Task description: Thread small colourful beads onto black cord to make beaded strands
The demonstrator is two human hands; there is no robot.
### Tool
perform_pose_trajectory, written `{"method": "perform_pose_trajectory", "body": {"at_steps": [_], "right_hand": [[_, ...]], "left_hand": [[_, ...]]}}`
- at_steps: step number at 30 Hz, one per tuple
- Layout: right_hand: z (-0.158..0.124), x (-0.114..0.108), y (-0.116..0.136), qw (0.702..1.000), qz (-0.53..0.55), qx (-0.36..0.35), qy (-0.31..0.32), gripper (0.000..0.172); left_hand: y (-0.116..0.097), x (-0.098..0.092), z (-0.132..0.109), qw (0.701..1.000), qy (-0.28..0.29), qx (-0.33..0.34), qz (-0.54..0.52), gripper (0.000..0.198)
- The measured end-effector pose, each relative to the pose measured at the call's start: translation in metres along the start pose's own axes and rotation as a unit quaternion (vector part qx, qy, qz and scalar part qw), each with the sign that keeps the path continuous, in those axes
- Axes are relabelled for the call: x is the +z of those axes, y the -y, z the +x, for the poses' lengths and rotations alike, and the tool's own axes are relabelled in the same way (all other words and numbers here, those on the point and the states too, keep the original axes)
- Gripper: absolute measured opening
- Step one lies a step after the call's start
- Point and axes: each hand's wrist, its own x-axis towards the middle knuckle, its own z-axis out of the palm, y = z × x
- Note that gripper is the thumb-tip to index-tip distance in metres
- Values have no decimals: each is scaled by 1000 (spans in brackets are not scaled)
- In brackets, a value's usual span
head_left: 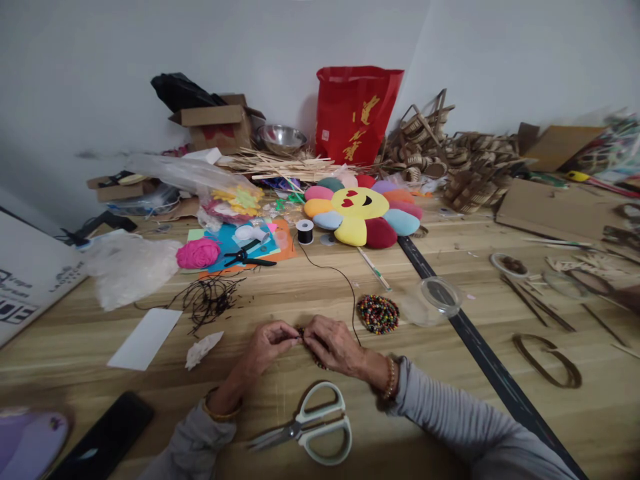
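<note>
My left hand point(265, 347) and my right hand point(334, 343) meet above the near middle of the table, thumbs and fingers pinched. Between the fingertips is a string of small beads point(319, 363), mostly covered by my right hand. Just right of that hand lies a coil of multicoloured beads point(379, 314). A thin black cord point(345, 277) runs from a spool point(305, 231) down to my right hand. Nearer to me rest white-handled scissors point(305, 427), blades apart and pointing left. Left of my left hand are a crumpled white tissue point(204, 350) and a white card point(145, 339).
Behind sit a smiling flower cushion point(363, 208), a red bag point(355, 113) and small woven baskets point(425, 147). Pliers point(247, 257), pink yarn point(199, 254) and tangled black cord point(213, 297) lie left. A clear round container point(440, 297) is right; a phone point(103, 437) lies near left.
</note>
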Motion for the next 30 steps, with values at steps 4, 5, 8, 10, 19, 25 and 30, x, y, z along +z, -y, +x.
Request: {"method": "perform_pose_trajectory", "body": {"at_steps": [4,5,8,10,19,25,30], "right_hand": [[0,0,0,1000,6,-3,-1,14],[0,0,0,1000,6,-3,-1,13],[0,0,0,1000,6,-3,0,13],[0,1,0,1000,6,-3,0,14],[-1,2,-1,1000,2,-2,-2,15],[-1,2,-1,1000,7,-8,-5,14],[-1,3,-1,1000,12,-9,-6,15]], "left_hand": [[-2,0,-1,1000,1,-1,2,16],[-2,1,-1,1000,2,-1,3,16],[-4,1,-2,1000,0,0,6,15],[-5,2,-2,1000,2,1,7,15],[-4,1,-2,1000,14,6,-1,15],[0,0,0,1000,8,8,-2,15],[1,-1,1,1000,6,4,7,15]]}}
